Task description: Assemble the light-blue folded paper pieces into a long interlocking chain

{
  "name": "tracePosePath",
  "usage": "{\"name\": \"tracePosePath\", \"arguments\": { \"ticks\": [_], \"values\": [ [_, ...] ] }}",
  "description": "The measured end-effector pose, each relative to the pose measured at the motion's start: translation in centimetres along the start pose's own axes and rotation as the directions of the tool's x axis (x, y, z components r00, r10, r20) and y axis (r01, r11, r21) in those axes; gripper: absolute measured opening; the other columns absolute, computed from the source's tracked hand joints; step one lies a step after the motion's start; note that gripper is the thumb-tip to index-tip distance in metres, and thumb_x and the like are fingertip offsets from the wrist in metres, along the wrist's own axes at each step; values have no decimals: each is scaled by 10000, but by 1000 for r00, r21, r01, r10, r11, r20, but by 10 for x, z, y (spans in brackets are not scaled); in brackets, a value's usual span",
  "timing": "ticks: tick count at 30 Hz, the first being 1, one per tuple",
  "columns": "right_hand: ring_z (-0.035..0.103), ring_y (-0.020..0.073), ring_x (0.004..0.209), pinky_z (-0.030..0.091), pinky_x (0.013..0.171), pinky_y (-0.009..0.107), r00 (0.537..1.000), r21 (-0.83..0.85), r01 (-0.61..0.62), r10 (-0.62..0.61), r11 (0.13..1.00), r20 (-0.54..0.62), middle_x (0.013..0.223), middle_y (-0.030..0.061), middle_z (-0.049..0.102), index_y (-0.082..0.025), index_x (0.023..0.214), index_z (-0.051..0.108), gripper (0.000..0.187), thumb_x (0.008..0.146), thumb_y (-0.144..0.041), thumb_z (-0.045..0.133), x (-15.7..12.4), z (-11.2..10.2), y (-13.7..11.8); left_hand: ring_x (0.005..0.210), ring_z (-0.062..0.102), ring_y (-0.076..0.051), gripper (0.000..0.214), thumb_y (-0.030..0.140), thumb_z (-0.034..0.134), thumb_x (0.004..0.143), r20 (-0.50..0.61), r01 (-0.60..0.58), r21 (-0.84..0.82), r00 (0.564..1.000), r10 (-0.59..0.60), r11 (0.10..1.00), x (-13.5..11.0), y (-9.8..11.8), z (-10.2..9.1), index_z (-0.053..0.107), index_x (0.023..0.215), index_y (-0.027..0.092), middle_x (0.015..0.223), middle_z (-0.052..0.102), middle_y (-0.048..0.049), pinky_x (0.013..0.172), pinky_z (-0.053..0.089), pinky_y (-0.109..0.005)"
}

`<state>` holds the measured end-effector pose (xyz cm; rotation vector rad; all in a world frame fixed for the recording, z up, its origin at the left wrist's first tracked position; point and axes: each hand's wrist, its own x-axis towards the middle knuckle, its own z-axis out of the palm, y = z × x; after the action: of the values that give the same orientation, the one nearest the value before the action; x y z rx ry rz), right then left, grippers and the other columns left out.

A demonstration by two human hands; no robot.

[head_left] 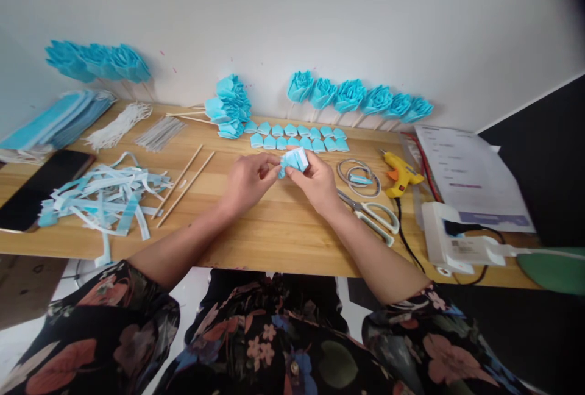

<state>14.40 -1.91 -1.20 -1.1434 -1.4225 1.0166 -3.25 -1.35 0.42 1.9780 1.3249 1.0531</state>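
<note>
Between my two hands, above the middle of the table, is a small folded blue fabric piece [292,162] with a white edge. My right hand [319,180] grips it between thumb and fingers. The fingers of my left hand [250,180] are pinched together at its left edge; what part they hold is too small to make out. Just behind lie two rows of blue folded petals [280,136]. Scissors [372,209] with pale handles rest by my right wrist, near a roll of tape [359,178] with a blue scrap inside.
Blue fabric flowers on sticks [350,96] lean on the wall, with more flowers [231,105] lying left of the petals. A yellow glue gun [401,174] and power strip [450,239] are right. Blue-white strips [105,194], wooden sticks [185,191] and a phone [41,188] lie left.
</note>
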Motion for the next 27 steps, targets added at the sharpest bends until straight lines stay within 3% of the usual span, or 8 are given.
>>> {"name": "tracePosePath", "arguments": {
  "ticks": [5, 9, 14, 22, 27],
  "values": [
    [671, 212, 1005, 549, 930, 365, 998, 87, -36, 31, 996, 59, 1111, 37, 736, -260, 1259, 677, 501, 793, -425, 750, 1, 0, 3, 546, 415, -119, 123, 312, 641, 845, -44, 2, -21, 999, -3, 1000, 0, -3, 1, 679, 813, 199, 555, 467, 41, 590, 326, -281],
    [672, 198, 929, 554, 885, 353, 998, 101, -41, 36, 994, 56, 1064, 34, 736, -253, 1259, 673, 513, 785, -430, 764, 1, 0, 6, 553, 431, -125, 129, 291, 624, 858, -9, -32, 1, 999, 32, 999, 0, -2, 0, 692, 802, 197, 553, 468, 34, 597, 331, -288],
    [661, 189, 876, 548, 837, 339, 999, 58, -36, 34, 998, 24, 1014, 27, 734, -247, 1261, 673, 507, 789, -417, 750, 1, -1, 8, 603, 495, -144, 164, 301, 612, 883, 8, -72, 41, 997, 71, 997, 0, 0, 0, 736, 850, 200, 623, 590, 1, 641, 360, -306],
    [621, 168, 801, 519, 776, 308, 1000, -73, 5, -4, 997, 15, 933, 15, 719, -219, 1251, 687, 473, 792, -334, 706, -2, 0, -3, 595, 501, -135, 153, 288, 631, 875, -8, -52, 23, 999, 53, 998, 1, 2, 0, 729, 812, 188, 601, 582, 6, 626, 357, -291],
    [611, 159, 779, 519, 765, 302, 1000, -83, 18, -16, 996, 17, 910, 9, 709, -216, 1241, 697, 460, 795, -326, 688, 0, -1, -1, 571, 487, -121, 147, 263, 623, 882, -44, -111, 44, 993, 113, 993, 0, 0, 1, 736, 829, 186, 567, 548, 21, 590, 338, -270]
  ]
}}
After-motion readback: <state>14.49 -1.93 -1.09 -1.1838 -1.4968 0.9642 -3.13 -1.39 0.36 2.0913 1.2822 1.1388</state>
